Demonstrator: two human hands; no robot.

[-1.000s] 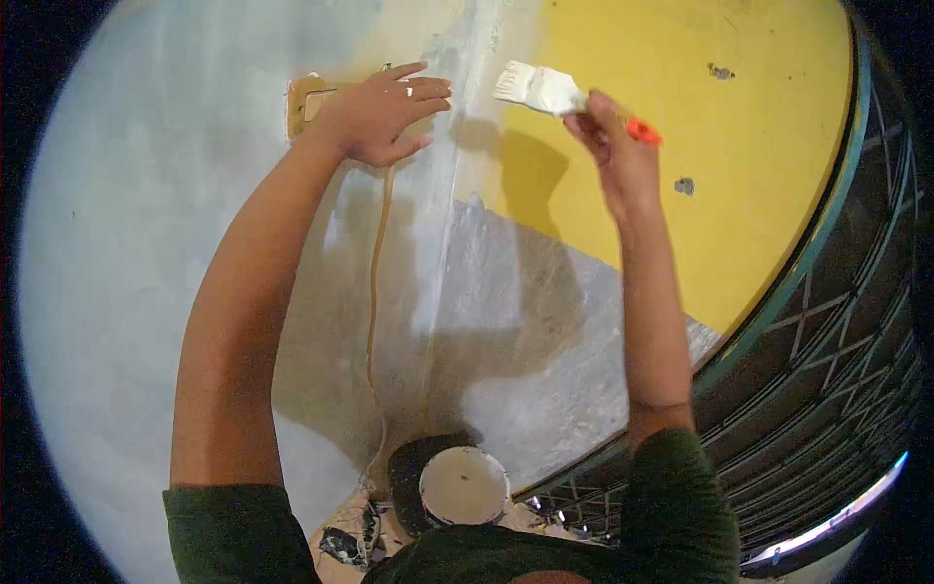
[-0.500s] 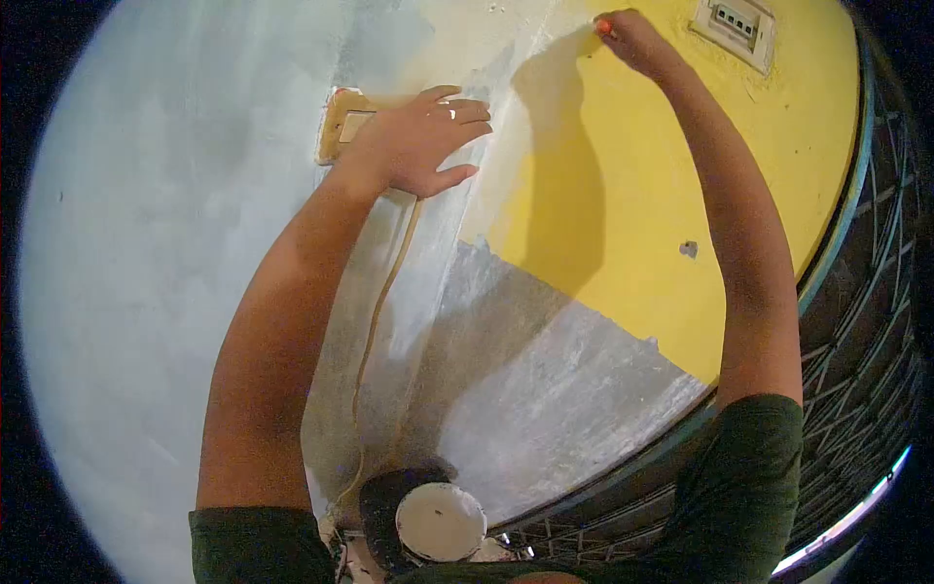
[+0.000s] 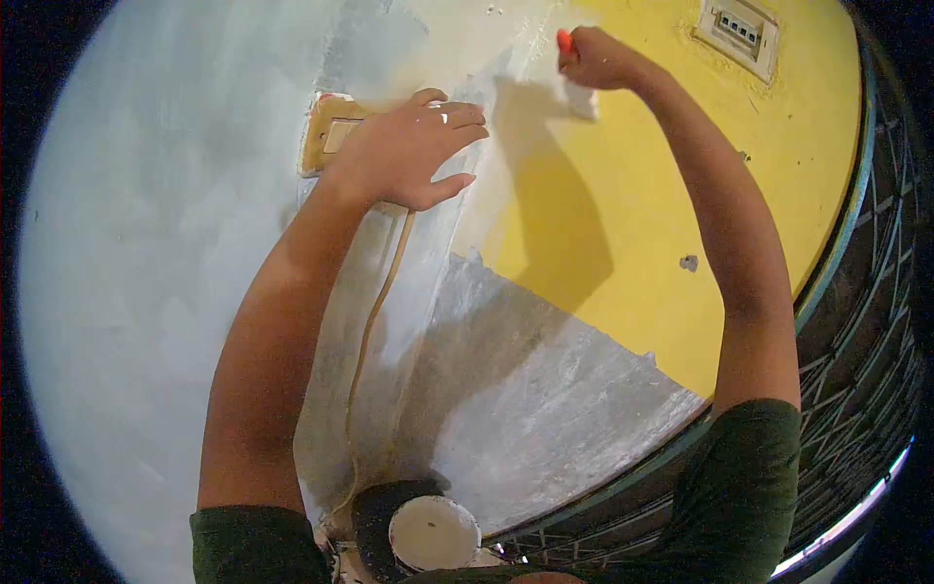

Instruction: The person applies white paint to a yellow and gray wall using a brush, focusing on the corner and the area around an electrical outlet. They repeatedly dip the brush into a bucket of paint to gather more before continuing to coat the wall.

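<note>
My left hand [image 3: 409, 151] lies over the pale wall, fingers spread, beside a tan switch box [image 3: 319, 136] that it partly covers. A white smear marks one finger. Higher on the right, my right hand [image 3: 601, 60] is closed around an orange-handled tool [image 3: 564, 42], near the border of the white and yellow areas. A pale patch shows just below that fist; whether it is the tool's working end or paint cannot be made out. The yellow wall [image 3: 642, 204] carries the shadow of my right arm.
A tan cable [image 3: 368, 331] runs down from the switch box. Below stands a round container of pale liquid [image 3: 435, 533]. A second switch plate [image 3: 736, 37] is at upper right. Bare grey wall [image 3: 545, 389] lies under the yellow, and dark metal latticework [image 3: 861, 321] borders the right.
My right hand has moved left and slightly down with the orange-handled tool, towards the whitish strip. My left hand stays spread beside the switch box. The view has shifted slightly.
</note>
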